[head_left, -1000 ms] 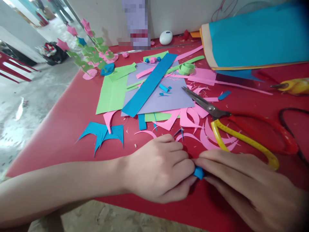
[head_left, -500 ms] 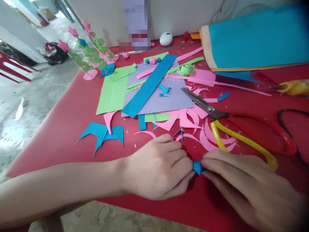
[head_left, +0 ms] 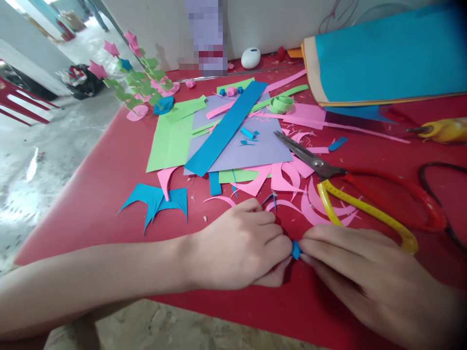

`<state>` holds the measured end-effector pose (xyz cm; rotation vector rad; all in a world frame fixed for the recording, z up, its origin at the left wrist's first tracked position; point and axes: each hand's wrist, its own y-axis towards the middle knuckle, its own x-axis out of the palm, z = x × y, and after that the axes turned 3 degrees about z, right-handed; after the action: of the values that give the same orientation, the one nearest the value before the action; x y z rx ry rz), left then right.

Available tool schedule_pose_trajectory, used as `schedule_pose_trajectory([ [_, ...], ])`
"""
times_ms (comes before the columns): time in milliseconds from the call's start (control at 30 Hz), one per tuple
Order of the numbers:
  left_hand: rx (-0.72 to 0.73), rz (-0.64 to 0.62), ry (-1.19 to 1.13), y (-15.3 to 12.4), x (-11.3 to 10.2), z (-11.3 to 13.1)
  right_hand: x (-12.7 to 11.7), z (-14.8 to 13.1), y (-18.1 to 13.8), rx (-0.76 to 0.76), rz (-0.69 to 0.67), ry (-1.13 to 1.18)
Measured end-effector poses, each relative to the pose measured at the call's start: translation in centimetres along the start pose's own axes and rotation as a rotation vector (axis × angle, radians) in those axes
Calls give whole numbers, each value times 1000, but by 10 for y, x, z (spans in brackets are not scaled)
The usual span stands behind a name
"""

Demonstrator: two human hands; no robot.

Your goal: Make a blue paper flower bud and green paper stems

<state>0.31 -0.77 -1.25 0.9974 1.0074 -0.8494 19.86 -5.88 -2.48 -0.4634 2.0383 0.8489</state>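
A small blue folded paper star (head_left: 296,250) is pinched between my two hands, low over the red table. My left hand (head_left: 242,248) is closed, its thumb and forefinger on the star's left side. From the right, the fingertips of my right hand (head_left: 365,272) press on the other side; they cover part of the star. Scissors (head_left: 324,167) with a red and a yellow handle lie just beyond my right hand, blades pointing up and left. Pink paper scraps (head_left: 288,209) are spread beyond my hands. A blue paper cutoff (head_left: 156,201) lies beyond my left forearm.
Green and lilac sheets (head_left: 244,150) lie mid-table under a blue strip (head_left: 226,129) and a green paper coil (head_left: 281,104). Paper star flowers (head_left: 138,78) stand at the far left. A stack of coloured paper (head_left: 386,58), a yellow-handled tool (head_left: 443,130) and a white oval object (head_left: 251,58) lie farther back.
My fingers have come closer together around the blue star, and less of it shows. It appears turned and slightly higher. The scissors and papers have stayed in place.
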Motion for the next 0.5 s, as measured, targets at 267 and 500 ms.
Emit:
schedule_pose_trajectory([
  [267, 1, 78, 15, 1, 5, -1, -2, -2, 4, 0, 27, 6],
  [500, -27, 57, 22, 3, 6, 3, -2, -4, 6, 15, 40, 27],
])
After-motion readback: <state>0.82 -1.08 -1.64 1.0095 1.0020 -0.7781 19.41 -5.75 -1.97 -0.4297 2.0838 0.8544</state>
